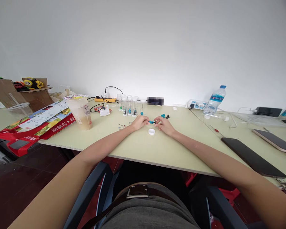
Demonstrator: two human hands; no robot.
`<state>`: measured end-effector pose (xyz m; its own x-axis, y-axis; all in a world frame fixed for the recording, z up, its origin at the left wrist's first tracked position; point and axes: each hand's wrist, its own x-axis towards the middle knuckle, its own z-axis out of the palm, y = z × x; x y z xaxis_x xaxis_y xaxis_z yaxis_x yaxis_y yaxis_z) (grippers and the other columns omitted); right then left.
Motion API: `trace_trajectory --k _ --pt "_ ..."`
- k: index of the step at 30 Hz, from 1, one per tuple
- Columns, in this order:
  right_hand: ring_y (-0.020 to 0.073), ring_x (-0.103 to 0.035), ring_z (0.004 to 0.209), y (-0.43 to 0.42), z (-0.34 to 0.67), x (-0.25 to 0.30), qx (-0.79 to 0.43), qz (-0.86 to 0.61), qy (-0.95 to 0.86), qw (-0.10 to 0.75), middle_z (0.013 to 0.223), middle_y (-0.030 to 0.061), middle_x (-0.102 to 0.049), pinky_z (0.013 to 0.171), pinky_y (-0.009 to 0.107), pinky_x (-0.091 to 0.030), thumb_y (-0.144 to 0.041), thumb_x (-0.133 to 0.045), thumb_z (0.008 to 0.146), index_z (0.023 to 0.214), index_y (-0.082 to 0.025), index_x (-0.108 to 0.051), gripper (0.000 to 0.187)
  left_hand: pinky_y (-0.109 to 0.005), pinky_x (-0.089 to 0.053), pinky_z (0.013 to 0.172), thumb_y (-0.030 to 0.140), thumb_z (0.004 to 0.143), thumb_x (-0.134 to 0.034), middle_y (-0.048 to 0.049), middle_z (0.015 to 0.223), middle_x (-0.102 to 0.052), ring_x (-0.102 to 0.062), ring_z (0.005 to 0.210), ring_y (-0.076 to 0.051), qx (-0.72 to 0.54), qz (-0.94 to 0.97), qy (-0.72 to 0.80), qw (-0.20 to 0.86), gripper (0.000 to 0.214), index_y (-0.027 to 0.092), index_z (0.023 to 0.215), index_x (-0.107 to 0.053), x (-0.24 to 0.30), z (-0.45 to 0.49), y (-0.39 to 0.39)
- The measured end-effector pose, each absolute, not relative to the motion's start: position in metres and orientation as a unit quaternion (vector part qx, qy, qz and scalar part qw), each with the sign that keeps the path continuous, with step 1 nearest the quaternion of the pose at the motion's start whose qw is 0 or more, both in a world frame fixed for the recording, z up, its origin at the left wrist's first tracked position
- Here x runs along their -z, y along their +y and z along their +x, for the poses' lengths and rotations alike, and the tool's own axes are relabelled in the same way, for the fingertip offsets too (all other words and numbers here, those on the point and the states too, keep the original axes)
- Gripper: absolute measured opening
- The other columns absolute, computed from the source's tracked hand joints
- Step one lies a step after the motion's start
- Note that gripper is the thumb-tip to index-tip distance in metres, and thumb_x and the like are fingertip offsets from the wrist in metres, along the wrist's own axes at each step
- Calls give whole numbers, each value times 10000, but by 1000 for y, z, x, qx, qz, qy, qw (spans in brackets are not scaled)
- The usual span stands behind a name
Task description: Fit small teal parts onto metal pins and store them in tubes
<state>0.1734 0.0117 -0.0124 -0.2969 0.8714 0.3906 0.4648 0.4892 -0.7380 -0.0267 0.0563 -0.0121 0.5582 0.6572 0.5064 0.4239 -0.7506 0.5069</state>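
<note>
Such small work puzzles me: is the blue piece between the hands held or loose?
Held: the left hand and right hand pinch the blue piece at either end; whether it touches the table is unclear.

The word "WATER" reads in white on the blue label (216, 98) of the clear plastic bottle with a blue cap (212, 107). Well left of that bottle, large white Chinese characters run along the red, yellow and blue printed bag (59, 124), too slanted to read surely. Between bag and bottle, the translucent tapered plastic cup (79, 109) bears pale characters and a small printed sticker (86, 109), both illegible.
</note>
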Motion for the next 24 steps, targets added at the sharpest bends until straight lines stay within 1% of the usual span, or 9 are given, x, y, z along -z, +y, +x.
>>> trace_trajectory --k 3,6,10,12,17,20,22,24 --pt "67 -463 469 13 174 12 -251 -437 -772 388 782 -3 -568 457 217 -372 -316 -548 739 890 -182 -563 202 -216 -353 589 215 752 -543 7 613 -602 -483 584 -98 -350 869 306 170 123 138 742 -638 12 -27 57" --pt "75 -461 473 13 174 12 -249 -449 -772 375 750 8 -576 459 223 -370 -346 -514 767 868 -168 -576 214 -216 -351 583 205 750 -542 7 609 -601 -474 571 -94 -349 870 307 166 121 136 733 -641 13 -27 57" --pt "63 -455 462 12 174 12 -233 -446 -773 387 842 5 -570 462 228 -381 -342 -540 755 1022 -197 -546 304 -218 -356 585 205 753 -539 8 598 -597 -468 560 -92 -352 869 307 164 126 135 729 -641 13 -27 58" --pt "58 -451 460 11 174 12 -228 -438 -775 394 873 0 -562 465 226 -388 -324 -553 744 1058 -217 -521 333 -218 -363 595 209 754 -538 6 605 -600 -482 573 -96 -352 868 307 167 130 134 734 -643 13 -26 58" --pt "65 -465 461 14 174 13 -207 -440 -785 384 844 7 -581 491 238 -392 -336 -521 765 912 -192 -567 211 -221 -366 599 214 755 -537 -2 631 -619 -499 592 -104 -346 869 308 174 139 134 755 -651 13 -27 57" --pt "80 -480 463 16 175 13 -189 -453 -791 365 766 9 -594 530 257 -400 -372 -475 803 846 -176 -592 232 -218 -358 588 211 753 -540 -2 628 -621 -492 585 -102 -346 871 306 170 139 133 750 -655 12 -26 57" --pt "85 -486 467 16 175 13 -190 -460 -789 360 751 11 -599 535 260 -400 -388 -457 815 847 -174 -596 257 -216 -352 577 207 753 -541 -1 623 -622 -482 573 -98 -347 870 306 169 139 132 750 -657 12 -26 57" --pt "80 -483 470 15 175 14 -204 -456 -785 368 804 12 -600 515 251 -401 -386 -496 793 923 -185 -575 252 -215 -349 574 210 755 -539 -1 622 -624 -478 568 -96 -350 869 307 169 143 131 755 -658 12 -26 57"
